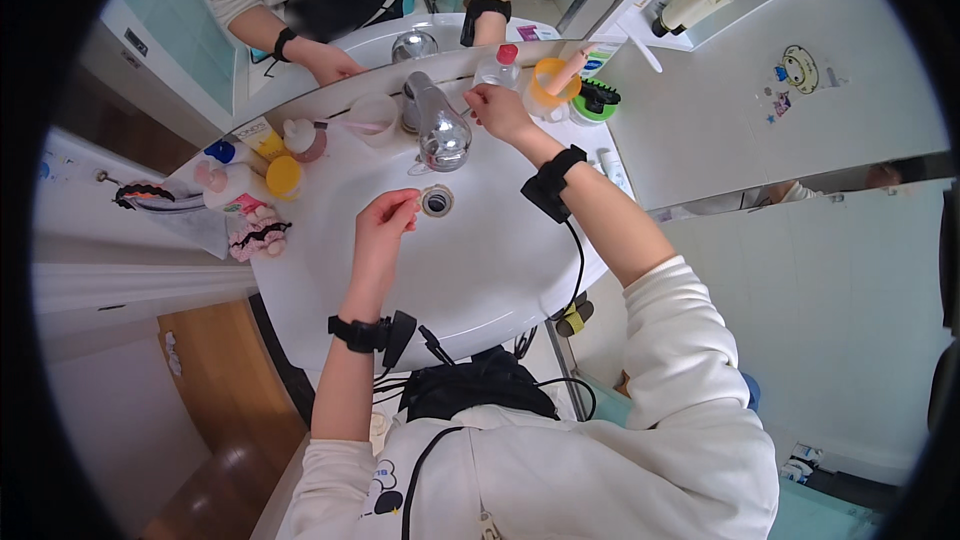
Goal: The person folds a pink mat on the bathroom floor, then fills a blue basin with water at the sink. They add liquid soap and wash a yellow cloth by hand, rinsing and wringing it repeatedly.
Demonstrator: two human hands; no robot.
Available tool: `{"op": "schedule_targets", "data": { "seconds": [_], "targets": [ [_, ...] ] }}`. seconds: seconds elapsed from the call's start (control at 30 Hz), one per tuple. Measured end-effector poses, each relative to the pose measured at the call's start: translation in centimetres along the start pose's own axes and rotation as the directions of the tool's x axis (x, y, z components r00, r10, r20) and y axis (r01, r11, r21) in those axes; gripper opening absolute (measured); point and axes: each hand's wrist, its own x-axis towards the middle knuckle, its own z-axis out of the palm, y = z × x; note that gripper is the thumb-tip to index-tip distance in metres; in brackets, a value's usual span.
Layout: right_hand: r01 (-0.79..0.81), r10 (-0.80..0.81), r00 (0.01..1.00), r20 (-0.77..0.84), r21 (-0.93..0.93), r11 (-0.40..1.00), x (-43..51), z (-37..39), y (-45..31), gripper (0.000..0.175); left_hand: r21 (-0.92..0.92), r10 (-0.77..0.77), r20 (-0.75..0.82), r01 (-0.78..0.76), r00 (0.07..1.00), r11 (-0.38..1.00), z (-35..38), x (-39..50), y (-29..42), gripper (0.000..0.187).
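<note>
My left hand (385, 219) hovers over the white washbasin (465, 277), its fingertips pinched together at the left edge of the drain hole (437, 201). Whether something tiny sits between those fingertips is too small to tell. To the right of the chrome faucet (442, 131), my right hand (501, 114) is curled in, with no object showing in it. It partly covers a clear bottle with a red cap (498, 69) on the basin's back ledge. An orange-rimmed cup (553, 82) holding a pink item stands just beyond that hand.
Left on the ledge stand a pump bottle (232, 186), a yellow-lidded jar (283, 177) and a translucent cup (373, 120). A black claw clip (598, 96) rests on a green-lidded tub (592, 114) at right. A mirror (330, 22) rises behind. Black cables (579, 262) hang from my wrist straps.
</note>
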Motion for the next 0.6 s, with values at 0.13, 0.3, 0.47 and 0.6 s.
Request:
{"op": "schedule_targets", "data": {
  "seconds": [0.13,0.3,0.47,0.6],
  "targets": [
    [0.093,-0.092,0.995,-0.04,0.019,0.996,-0.4,0.8,-0.4,0.03,-0.071,0.021,0.039,-0.018,0.999,0.997,1.2,2.9,-1.5,0.016],
    [0.044,-0.041,0.997,-0.067,0.044,0.998,-2.3,0.9,-0.9,0.031,-0.308,-0.039,0.037,0.049,0.999,0.95,2.5,5.2,-2.6,0.013],
    [-0.126,0.22,0.952,-0.212,0.381,0.916,-4.6,2.4,-0.9,0.027,-0.388,-0.092,0.032,0.097,0.995,0.917,3.7,6.5,-2.2,0.018],
    [-0.312,0.554,0.826,0.097,0.899,0.308,-8.0,5.1,-1.5,0.023,-0.24,-0.209,-0.053,0.19,0.977,0.952,5.5,6.8,-3.3,0.02]
  ]
}}
